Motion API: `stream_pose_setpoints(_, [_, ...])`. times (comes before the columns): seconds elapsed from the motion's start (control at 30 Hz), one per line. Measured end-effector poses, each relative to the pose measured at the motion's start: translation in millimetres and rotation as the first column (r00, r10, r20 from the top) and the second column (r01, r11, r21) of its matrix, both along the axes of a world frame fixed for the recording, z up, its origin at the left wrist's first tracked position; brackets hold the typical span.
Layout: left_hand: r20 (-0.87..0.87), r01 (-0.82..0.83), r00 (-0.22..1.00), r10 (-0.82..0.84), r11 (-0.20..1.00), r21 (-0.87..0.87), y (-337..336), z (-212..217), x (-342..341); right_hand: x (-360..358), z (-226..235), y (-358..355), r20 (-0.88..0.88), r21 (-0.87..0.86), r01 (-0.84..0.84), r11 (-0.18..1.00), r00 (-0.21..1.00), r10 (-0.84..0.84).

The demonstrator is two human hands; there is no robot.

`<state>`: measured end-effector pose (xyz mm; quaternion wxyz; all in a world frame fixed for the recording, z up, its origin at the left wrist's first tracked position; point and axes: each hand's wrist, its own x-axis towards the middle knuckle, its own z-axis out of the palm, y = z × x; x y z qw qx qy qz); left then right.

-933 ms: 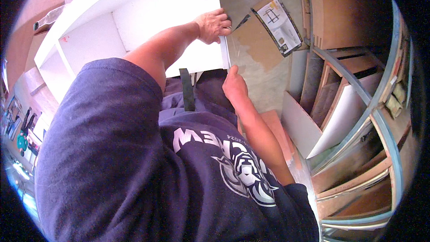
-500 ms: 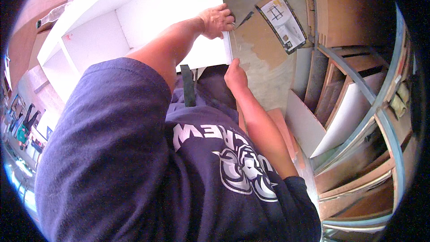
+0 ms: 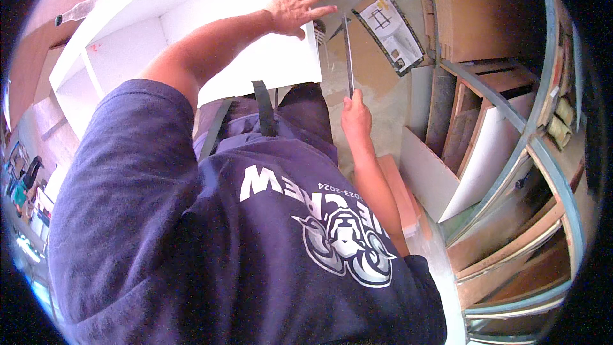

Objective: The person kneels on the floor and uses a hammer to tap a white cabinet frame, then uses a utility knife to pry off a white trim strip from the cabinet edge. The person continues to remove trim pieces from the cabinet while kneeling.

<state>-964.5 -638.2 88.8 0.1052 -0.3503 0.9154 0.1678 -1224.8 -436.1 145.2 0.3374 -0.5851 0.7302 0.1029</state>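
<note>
A white box-like cabinet [image 3: 268,61] lies at the upper left against my lap, its compartments facing up. Over its right edge, my left hand [image 3: 297,10] is open with fingers spread and nothing in it; whether it touches the panel I cannot tell. To the right of that edge, my right hand [image 3: 356,117] is closed round the lower end of a long, thin, flat metal file [image 3: 348,57]. The file points away from me and stands apart from the cabinet. My grip hides its handle end.
On the floor at the right lies a printed sheet [image 3: 389,30] with dark borders. Boards [image 3: 472,160] lean in a blue-grey metal rack [image 3: 554,176] along the right side. A clear bottle [image 3: 76,13] lies beyond the cabinet's left side. Another person [image 3: 20,195] is far left.
My left hand has lifted and spread its fingers from the cabinet edge. My right hand has swung right, bringing the file away from that edge.
</note>
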Motion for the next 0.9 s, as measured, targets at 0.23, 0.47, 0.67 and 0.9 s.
stream_pose_setpoints(0.23, [0.007, 0.084, 0.996, -0.084, 0.996, 0.027, 37, -6, -2, 17, 21, 19, 0.023, 0.081, -0.079, 0.994, 0.997, 0.077])
stream_pose_setpoints(0.47, [-0.136, 0.239, 0.964, -0.229, 0.969, 0.063, 68, -34, -24, 43, 20, 24, 0.061, 0.183, -0.111, 0.977, 0.993, 0.101])
stream_pose_setpoints(0.67, [-0.227, 0.316, 0.927, -0.299, 0.948, 0.041, 62, -55, -31, 50, 20, 20, 0.044, 0.217, -0.085, 0.973, 0.996, 0.077])
stream_pose_setpoints(0.9, [-0.287, 0.296, 0.913, -0.290, 0.955, -0.023, 62, -55, -27, 57, 26, 11, 0.025, 0.258, -0.097, 0.961, 0.995, 0.094])
